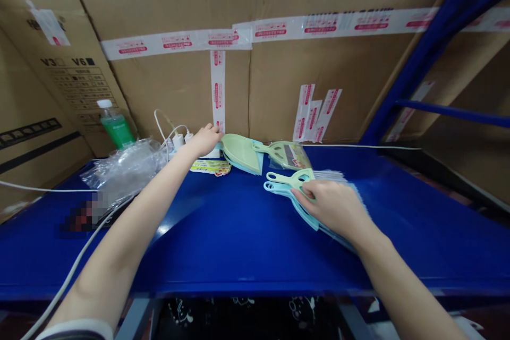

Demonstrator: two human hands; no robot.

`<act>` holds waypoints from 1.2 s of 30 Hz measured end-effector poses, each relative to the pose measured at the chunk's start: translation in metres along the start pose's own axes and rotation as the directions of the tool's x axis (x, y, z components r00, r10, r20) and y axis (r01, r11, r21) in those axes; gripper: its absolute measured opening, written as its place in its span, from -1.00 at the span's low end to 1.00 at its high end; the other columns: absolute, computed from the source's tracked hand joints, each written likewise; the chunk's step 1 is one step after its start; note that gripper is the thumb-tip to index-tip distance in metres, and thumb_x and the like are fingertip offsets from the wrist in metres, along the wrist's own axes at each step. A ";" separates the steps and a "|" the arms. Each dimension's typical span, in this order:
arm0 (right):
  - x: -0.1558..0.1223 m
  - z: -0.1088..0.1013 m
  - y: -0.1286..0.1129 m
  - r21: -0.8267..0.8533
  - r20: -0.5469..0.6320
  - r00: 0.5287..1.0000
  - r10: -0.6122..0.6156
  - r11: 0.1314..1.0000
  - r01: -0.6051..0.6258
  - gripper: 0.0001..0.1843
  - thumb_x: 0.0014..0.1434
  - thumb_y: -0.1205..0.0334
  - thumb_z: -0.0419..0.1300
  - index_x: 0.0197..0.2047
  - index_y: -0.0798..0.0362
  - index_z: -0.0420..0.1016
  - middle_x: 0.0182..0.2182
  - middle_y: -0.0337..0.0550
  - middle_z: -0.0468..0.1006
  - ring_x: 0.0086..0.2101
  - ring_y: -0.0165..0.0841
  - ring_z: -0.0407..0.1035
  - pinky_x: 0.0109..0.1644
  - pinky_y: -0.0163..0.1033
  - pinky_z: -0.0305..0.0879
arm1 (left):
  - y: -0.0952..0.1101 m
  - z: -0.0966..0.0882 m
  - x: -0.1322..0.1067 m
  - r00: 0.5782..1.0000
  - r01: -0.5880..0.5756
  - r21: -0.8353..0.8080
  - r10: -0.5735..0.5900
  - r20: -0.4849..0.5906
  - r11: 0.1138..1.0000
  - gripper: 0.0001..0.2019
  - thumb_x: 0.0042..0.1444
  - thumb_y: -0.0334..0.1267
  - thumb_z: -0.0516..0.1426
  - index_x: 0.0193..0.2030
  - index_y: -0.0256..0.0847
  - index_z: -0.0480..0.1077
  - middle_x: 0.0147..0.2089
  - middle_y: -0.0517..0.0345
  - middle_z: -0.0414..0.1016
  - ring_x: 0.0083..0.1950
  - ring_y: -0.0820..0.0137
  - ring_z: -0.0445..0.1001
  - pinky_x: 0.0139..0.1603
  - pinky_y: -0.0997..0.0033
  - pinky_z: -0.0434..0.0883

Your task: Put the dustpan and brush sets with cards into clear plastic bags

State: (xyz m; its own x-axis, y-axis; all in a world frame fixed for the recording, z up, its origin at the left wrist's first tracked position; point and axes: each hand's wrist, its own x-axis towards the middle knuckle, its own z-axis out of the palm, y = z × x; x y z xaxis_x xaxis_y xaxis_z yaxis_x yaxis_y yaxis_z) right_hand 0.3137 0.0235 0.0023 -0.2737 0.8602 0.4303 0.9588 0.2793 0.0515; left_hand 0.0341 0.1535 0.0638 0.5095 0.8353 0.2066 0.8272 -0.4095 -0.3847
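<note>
My left hand (206, 139) reaches to the back of the table, its fingers curled at the rounded end of a small stack of dustpans. A light green dustpan (241, 151) lies on top, with a light blue one (258, 166) showing beneath; their handle end is hidden by my hand. My right hand (334, 204) is closed over several small hand brushes, handles pointing left. The uppermost brush (285, 177) is light green, and light blue ones (300, 210) lie under it. Pale bristles (329, 175) stick out beyond my knuckles.
Behind the dustpans lies a light green piece in clear packaging (292, 155). To the left are a bottle of green liquid (116, 125), crumpled clear plastic (131, 170), white plugs (178, 141) with cables, and a yellow card (211, 167). Cardboard boxes (171, 85) wall the blue table (223, 244).
</note>
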 end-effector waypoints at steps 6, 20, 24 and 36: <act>0.000 -0.001 0.000 0.001 0.002 1.000 0.005 1.000 -0.005 -0.54 0.19 0.03 -0.08 -0.69 0.02 0.10 -0.74 -0.21 0.25 -0.65 -0.41 0.18 -0.56 -0.32 -0.22 | 0.006 0.003 0.013 0.999 0.003 -0.019 -0.002 0.032 1.000 -0.55 0.18 -0.54 -0.16 0.12 -0.22 0.31 0.03 -0.09 0.39 0.11 0.22 0.27 0.00 0.26 0.30; 0.001 0.000 0.001 0.006 0.029 0.999 0.020 1.000 -0.020 -0.55 0.19 0.03 -0.08 -0.68 0.02 0.08 -0.72 -0.22 0.26 -0.64 -0.42 0.18 -0.56 -0.32 -0.21 | 0.023 0.021 0.024 1.000 -0.020 -0.086 0.019 -0.019 0.996 -0.53 0.10 -0.55 -0.09 0.05 -0.08 0.41 0.11 0.02 0.38 0.17 0.22 0.28 0.12 0.14 0.23; 0.002 0.001 0.002 0.015 0.029 1.000 0.012 1.000 -0.012 -0.54 0.20 0.02 -0.10 -0.68 0.02 0.09 -0.72 -0.22 0.26 -0.63 -0.42 0.19 -0.55 -0.31 -0.22 | 0.037 0.017 0.026 0.998 -0.050 -0.095 0.046 -0.037 0.994 -0.54 0.09 -0.57 -0.09 0.02 -0.16 0.42 0.07 -0.02 0.40 0.16 0.23 0.29 0.14 0.17 0.22; 0.001 -0.002 0.000 -0.014 0.056 0.998 0.033 0.999 -0.033 -0.54 0.20 0.03 -0.08 -0.67 0.03 0.20 -0.70 -0.21 0.29 -0.61 -0.39 0.22 -0.53 -0.28 -0.19 | 0.104 0.009 0.076 0.979 -0.196 -0.181 0.201 0.013 0.964 -0.73 0.25 -0.30 0.02 0.07 -0.25 0.31 0.05 -0.02 0.39 0.02 0.29 0.40 0.01 0.20 0.40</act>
State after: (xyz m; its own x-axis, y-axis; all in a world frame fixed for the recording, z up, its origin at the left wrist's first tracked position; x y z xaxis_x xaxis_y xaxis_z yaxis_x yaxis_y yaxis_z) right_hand 0.3132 0.0232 0.0047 -0.2453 0.8916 0.3806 0.9682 0.2451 0.0499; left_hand 0.1571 0.1781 0.0312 0.6624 0.7406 0.1129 0.7406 -0.6245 -0.2483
